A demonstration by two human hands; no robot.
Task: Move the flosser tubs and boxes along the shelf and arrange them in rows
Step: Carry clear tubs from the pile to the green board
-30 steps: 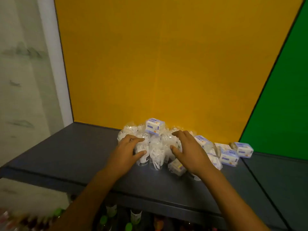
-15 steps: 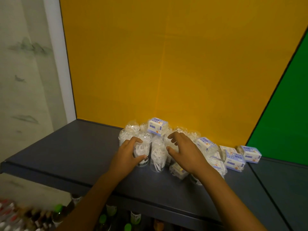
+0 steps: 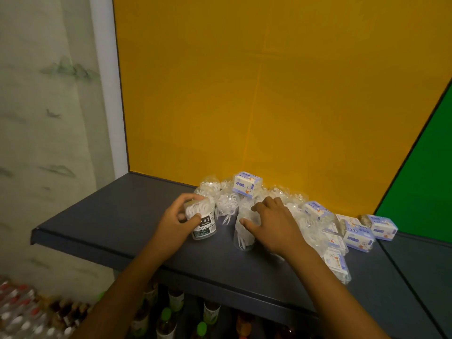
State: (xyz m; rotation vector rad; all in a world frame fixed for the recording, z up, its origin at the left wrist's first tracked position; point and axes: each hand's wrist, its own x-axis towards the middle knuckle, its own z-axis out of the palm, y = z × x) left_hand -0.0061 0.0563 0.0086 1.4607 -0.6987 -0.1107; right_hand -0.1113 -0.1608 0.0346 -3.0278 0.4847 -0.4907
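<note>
Presently on the dark shelf [image 3: 117, 216]: left hand [image 3: 177, 220] gripping a clear labelled flosser tub [image 3: 204, 222], right hand [image 3: 274, 225] with fingers curled round a second tub [image 3: 242, 237], remaining tubs [image 3: 227, 204] and boxes [image 3: 247, 184] clustered behind against the yellow panel [image 3: 269, 94].

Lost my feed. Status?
Left hand grips labelled tub. Right hand holds clear tub. Box perched on pile behind; rows not formed.
</note>
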